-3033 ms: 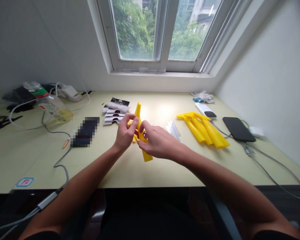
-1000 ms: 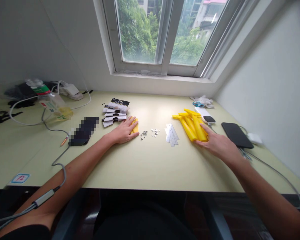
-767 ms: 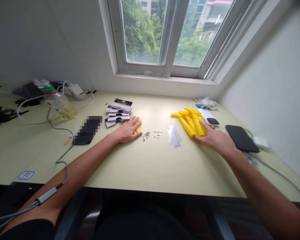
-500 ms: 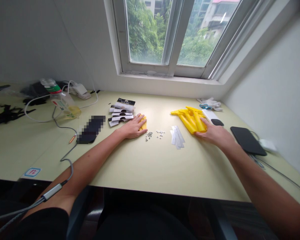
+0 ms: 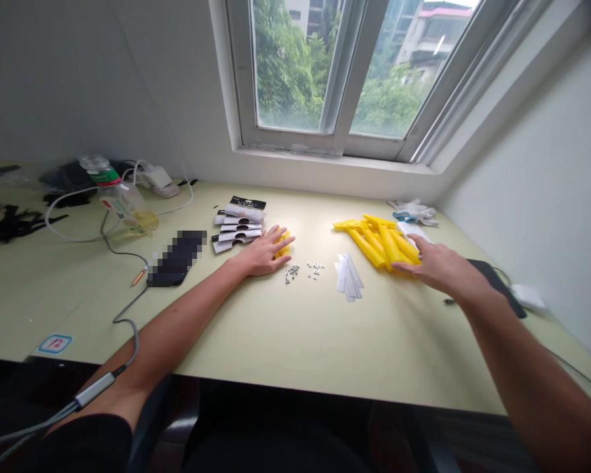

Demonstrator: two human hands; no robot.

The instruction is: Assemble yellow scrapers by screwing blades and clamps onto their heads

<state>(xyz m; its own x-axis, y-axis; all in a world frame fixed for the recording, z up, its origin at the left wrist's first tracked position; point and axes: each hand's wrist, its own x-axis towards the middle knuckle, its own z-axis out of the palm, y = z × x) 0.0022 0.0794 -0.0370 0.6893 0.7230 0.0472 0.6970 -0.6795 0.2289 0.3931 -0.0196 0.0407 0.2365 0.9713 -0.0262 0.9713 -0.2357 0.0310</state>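
Observation:
My left hand [image 5: 266,253] lies with fingers spread over small yellow plastic pieces [image 5: 284,243], mostly hidden beneath it. To its right are a little group of screws [image 5: 291,272] and several small nuts [image 5: 316,268]. Farther right, thin silver metal blades [image 5: 349,276] fan out flat on the table. Beyond them several yellow plastic handles [image 5: 374,243] lie in a loose pile. At the pile's right side is my right hand [image 5: 431,263], thumb and fingers apart; whether it touches the nearest handle I cannot tell.
Black-and-white packaging cards [image 5: 240,223] are stacked behind my left hand. A dark phone-like slab [image 5: 177,259], a cable and a tilted bottle [image 5: 123,197] occupy the left. White gloves [image 5: 414,211], a white object [image 5: 414,231] and a black device [image 5: 497,286] sit at right.
My right hand has drawn slightly right from the yellow handles, and its grip has loosened. The fingers of my left hand have spread and lifted a little over the yellow pieces.

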